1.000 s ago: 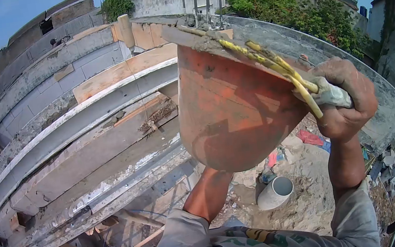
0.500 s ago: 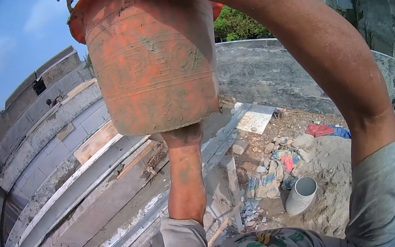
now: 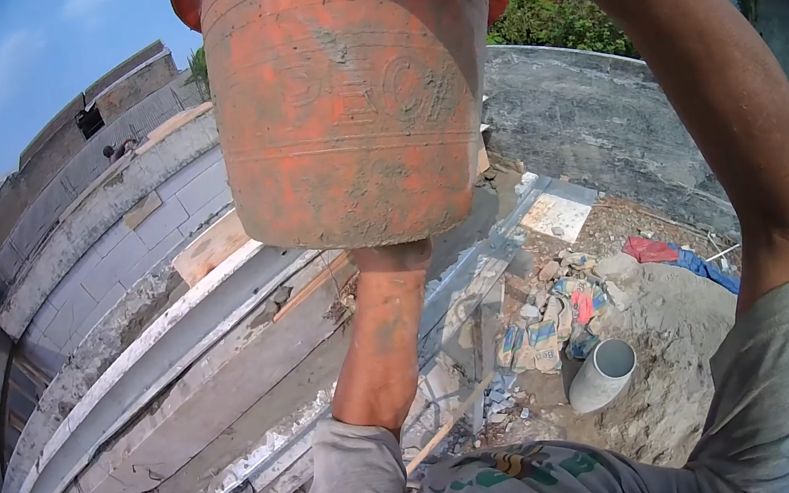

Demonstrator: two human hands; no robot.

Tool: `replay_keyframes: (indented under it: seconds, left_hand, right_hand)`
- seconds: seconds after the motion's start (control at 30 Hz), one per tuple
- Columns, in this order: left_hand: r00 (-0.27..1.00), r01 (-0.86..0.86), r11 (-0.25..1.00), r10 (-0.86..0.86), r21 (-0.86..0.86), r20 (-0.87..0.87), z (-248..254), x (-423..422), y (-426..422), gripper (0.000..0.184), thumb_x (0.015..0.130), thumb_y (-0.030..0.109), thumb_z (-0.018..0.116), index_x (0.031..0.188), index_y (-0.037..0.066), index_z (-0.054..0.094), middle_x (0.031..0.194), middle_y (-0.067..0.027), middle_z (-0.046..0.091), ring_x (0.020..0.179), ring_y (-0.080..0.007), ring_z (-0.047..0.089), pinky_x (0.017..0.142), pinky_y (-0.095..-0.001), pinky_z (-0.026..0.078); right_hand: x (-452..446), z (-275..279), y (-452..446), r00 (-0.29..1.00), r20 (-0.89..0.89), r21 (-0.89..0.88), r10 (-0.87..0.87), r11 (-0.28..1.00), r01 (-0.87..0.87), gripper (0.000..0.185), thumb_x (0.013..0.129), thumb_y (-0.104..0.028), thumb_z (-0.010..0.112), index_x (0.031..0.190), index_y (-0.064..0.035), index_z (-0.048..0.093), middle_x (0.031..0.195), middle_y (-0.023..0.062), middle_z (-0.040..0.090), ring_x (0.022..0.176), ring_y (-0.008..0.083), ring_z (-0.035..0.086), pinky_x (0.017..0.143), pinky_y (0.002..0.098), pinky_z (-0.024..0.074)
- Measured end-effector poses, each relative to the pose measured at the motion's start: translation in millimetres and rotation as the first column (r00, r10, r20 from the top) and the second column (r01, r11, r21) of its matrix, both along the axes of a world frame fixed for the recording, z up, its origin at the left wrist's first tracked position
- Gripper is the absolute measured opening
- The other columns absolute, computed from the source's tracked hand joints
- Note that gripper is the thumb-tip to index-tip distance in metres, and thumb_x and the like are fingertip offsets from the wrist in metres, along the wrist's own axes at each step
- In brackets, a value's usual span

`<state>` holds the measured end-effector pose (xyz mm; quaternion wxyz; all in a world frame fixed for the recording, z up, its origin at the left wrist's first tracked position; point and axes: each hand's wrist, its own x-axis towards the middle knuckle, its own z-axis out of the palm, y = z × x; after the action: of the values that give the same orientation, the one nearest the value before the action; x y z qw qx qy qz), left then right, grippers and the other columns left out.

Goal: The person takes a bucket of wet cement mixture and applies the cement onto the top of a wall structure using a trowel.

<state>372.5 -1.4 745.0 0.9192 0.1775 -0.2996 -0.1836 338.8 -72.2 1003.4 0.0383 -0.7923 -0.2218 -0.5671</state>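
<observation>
An orange bucket (image 3: 350, 111), smeared with dried grey cement and bearing raised letters on its side, is held up in front of me. My left hand (image 3: 398, 254) supports it from below; the wrist shows under the base, while the fingers are hidden behind the bucket. My right arm (image 3: 725, 89) arches over to the rim, where my right hand is mostly cut off by the top of the view. What the bucket contains cannot be seen.
Concrete ledges (image 3: 167, 420) and a block wall (image 3: 133, 248) rise on the left, where a person (image 3: 121, 149) shows far off. Below right lie a concrete pipe (image 3: 602, 376), a sand heap (image 3: 670, 339), torn cement sacks (image 3: 539, 342) and rubble. A grey wall (image 3: 600, 132) stands behind.
The bucket has shifted up and to the right in the view, and its rim is now partly cut off. The background has also shifted as my head moved. Both arms still hold the bucket up.
</observation>
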Motion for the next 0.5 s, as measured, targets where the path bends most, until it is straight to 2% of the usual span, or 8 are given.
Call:
replay_keyframes:
  seconds: [0.23,0.3,0.4,0.5]
  left_hand:
    - [0.992,0.069,0.997,-0.071,-0.019,-0.101,-58.8,-26.0,-4.3,0.056,0.098,0.047,0.04,0.135,0.006,0.043,0.13,-0.0158,0.054,0.118,-0.0326,0.056,0.087,-0.0504,0.055]
    - [0.988,0.09,0.996,-0.091,-0.011,-0.123,-74.7,-35.7,-11.7,0.057,0.097,0.048,0.04,0.134,0.006,0.044,0.13,-0.016,0.054,0.118,-0.0326,0.056,0.087,-0.0501,0.055]
    - [0.983,0.097,0.995,-0.097,-0.007,-0.156,-94.0,-47.0,-16.7,0.057,0.097,0.049,0.041,0.134,0.005,0.044,0.129,-0.0162,0.054,0.117,-0.0325,0.056,0.087,-0.0496,0.055]
    - [0.975,0.123,0.992,-0.12,0.006,-0.188,-113.3,-59.2,-26.9,0.058,0.096,0.05,0.041,0.134,0.005,0.045,0.128,-0.0164,0.055,0.117,-0.0324,0.057,0.086,-0.0492,0.055]
  right_hand:
    - [-64.6,-74.9,21.9,0.975,-0.22,0.057,0.028,0.998,-0.016,0.045,0.087,-0.041,0.069,0.101,0.0017,0.067,0.08,0.0108,0.068,0.071,0.0152,0.067,0.064,0.0256,0.0534]
    - [-80.1,-87.0,18.3,0.938,-0.338,0.085,0.071,0.995,-0.045,0.046,0.086,-0.042,0.07,0.102,0.0012,0.068,0.079,0.0093,0.068,0.07,0.0133,0.067,0.063,0.0237,0.0537]
    - [-94.6,-97.6,15.3,0.83,-0.533,0.116,0.166,0.986,-0.122,0.054,0.089,-0.05,0.064,0.109,0.0008,0.066,0.082,0.0109,0.069,0.073,0.0151,0.068,0.065,0.0245,0.0553]
    - [-103.0,-117.9,20.5,0.893,-0.428,0.094,0.139,0.99,-0.109,0.054,0.088,-0.049,0.066,0.107,0.0018,0.066,0.082,0.0118,0.069,0.074,0.0163,0.069,0.067,0.0266,0.0558]
